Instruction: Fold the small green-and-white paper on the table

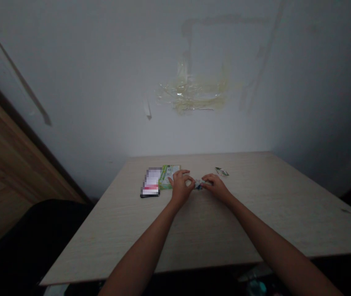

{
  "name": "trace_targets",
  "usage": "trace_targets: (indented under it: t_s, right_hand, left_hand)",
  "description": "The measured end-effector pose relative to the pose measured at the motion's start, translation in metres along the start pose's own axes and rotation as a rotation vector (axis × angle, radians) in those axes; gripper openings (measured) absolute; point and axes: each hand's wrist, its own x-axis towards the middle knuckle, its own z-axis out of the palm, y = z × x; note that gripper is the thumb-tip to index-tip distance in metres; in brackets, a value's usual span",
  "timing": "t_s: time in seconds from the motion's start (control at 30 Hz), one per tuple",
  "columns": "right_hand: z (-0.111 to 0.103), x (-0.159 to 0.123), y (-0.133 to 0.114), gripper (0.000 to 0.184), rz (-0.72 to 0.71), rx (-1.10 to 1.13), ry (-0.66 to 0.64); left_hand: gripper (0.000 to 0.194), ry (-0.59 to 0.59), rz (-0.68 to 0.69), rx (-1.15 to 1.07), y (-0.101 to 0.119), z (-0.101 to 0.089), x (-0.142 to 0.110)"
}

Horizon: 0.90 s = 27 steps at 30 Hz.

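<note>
A small, light-coloured piece with blue patches (198, 184), perhaps folded paper, lies low over the table between my two hands. My left hand (181, 186) pinches its left end with thumb and forefinger, the other fingers stretched out. At the right end, the fingers of my right hand (217, 187) are closed on the same piece. Much of it is hidden by my fingertips. Just left of my left hand is a flat green-and-white printed packet (167, 174), partly covered by that hand. Beyond my right hand rests a small white-and-green folded scrap (222, 171).
A dark-edged phone-like device (151, 185) with a blurred screen lies beside the packet. The pale wooden table (126, 230) meets a wall (101, 82) bearing clear tape remnants (190, 96). A black chair-like shape (36, 234) and wooden panel (12, 152) stand at left.
</note>
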Motion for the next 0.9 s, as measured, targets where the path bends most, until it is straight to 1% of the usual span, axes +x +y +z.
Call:
trace_targets:
  t_s: [0.3, 0.47, 0.73, 0.9]
  right_hand:
    - [-0.002, 0.002, 0.0, 0.019, -0.022, -0.022, -0.057]
    - [0.0, 0.0, 0.0, 0.019, -0.026, -0.025, -0.03]
    - [0.0, -0.001, -0.01, 0.017, -0.005, -0.014, -0.023]
    - [-0.002, 0.001, -0.01, 0.013, -0.014, -0.022, -0.031]
  left_hand:
    - [0.008, 0.003, -0.009, -0.003, -0.004, 0.001, 0.001]
    - [0.006, 0.01, 0.001, 0.0, -0.006, 0.0, 0.002]
    - [0.007, 0.019, 0.04, 0.047, -0.006, 0.007, 0.002]
    - [0.007, 0.028, 0.005, 0.01, -0.009, 0.005, 0.003]
